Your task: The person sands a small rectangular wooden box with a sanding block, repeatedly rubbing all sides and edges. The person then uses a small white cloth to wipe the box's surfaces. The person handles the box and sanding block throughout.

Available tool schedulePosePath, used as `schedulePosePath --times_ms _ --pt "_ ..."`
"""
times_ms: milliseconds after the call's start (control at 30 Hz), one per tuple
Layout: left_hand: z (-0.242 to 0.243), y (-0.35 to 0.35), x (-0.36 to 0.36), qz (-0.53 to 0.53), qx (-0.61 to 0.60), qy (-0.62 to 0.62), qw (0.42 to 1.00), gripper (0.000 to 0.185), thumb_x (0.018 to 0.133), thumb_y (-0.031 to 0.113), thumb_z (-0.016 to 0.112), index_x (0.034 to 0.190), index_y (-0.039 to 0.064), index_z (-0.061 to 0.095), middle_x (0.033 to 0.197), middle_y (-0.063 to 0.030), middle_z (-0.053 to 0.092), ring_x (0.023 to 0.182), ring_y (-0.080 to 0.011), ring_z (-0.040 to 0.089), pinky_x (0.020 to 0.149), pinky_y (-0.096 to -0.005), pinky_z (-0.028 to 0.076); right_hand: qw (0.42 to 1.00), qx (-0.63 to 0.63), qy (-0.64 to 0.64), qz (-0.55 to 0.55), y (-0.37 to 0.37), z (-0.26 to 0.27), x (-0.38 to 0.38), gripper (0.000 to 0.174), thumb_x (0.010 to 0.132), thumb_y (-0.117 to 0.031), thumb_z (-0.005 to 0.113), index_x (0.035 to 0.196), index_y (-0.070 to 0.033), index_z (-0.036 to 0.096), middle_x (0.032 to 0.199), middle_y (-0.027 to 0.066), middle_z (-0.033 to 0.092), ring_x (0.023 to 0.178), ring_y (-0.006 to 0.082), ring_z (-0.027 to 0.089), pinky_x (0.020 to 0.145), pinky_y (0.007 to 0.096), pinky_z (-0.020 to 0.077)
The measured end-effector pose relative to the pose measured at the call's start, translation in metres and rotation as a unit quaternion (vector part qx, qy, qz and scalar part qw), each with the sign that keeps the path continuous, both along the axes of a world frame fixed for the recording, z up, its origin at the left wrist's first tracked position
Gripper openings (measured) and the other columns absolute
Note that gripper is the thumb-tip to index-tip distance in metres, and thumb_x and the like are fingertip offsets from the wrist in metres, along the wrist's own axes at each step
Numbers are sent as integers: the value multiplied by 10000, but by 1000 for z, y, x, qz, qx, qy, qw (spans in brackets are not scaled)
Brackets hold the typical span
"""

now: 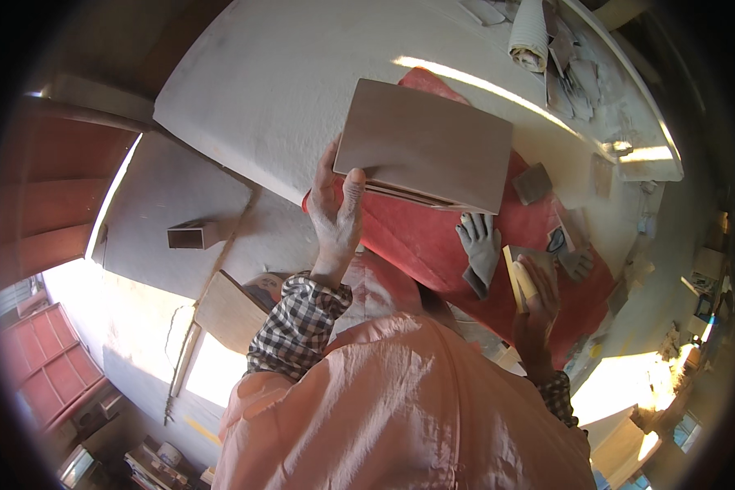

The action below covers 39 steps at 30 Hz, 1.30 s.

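Note:
My left hand (337,208) grips the near left corner of a brown box-like piece (429,144) with a smooth flat top and a slot along its near edge. The thumb lies over the top edge; the other fingers are partly hidden at its side. Off to the right, my right hand (539,288) holds a sanding block (517,278) with a yellowish edge, apart from the brown piece. Beneath both spreads a red cloth (404,229). Between the piece and the block lies a grey work glove (481,245).
Another grey glove (576,260) and a dark square pad (533,184) lie on the cloth. The pale worktable (263,92) bears a white roll (528,43) and scattered sheet scraps (572,86) at the far right. A hollow rectangular tube (193,235) stands out at left.

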<state>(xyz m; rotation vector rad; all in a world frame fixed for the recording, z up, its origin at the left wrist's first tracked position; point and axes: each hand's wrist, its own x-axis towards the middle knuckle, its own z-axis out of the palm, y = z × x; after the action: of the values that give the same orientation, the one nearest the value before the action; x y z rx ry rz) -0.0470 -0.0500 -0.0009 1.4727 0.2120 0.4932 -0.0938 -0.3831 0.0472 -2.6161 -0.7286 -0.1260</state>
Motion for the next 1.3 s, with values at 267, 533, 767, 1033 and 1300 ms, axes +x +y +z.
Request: schedulePosePath --times_ms 267,533,767,1033,1300 --pt "-2 -1 -2 -6 -15 31 999 791 914 300 726 1500 -28 308 1438 -174 463 1332 -240 439 1110 -366 356 997 50 10 -56 0 -1 1 401 880 59 494 1273 60 572 1307 197 609 1229 391 560 1053 475 433" --pt "9 -12 0 5 95 11 995 902 818 248 828 1495 -37 306 1392 -169 517 1290 -225 489 1059 -367 421 995 73 17 -59 0 -3 4 382 932 -65 468 1280 57 568 1314 208 600 1224 400 565 1079 499 402" --pt "25 -19 -11 -48 -21 44 998 579 968 191 652 1424 -63 403 1366 -140 538 1286 -210 486 1101 -343 359 988 87 -102 -74 13 9 19 379 916 15 477 1278 56 582 1318 211 602 1211 403 581 1039 498 446" --pt "8 -29 -14 -240 -298 152 911 426 1050 306 495 1288 -42 553 1217 -45 613 1086 -118 551 954 -284 428 981 -1 -182 -60 40 10 54 509 879 -6 420 1375 34 526 1444 213 502 1366 393 449 1143 499 304" --pt "6 -33 -15 -362 -599 67 711 624 1039 521 403 1388 6 461 1311 -104 578 1163 -225 581 1009 -361 471 962 100 -220 129 144 -26 6 385 941 -159 518 1309 -130 626 1438 63 551 1396 251 443 1196 488 225"
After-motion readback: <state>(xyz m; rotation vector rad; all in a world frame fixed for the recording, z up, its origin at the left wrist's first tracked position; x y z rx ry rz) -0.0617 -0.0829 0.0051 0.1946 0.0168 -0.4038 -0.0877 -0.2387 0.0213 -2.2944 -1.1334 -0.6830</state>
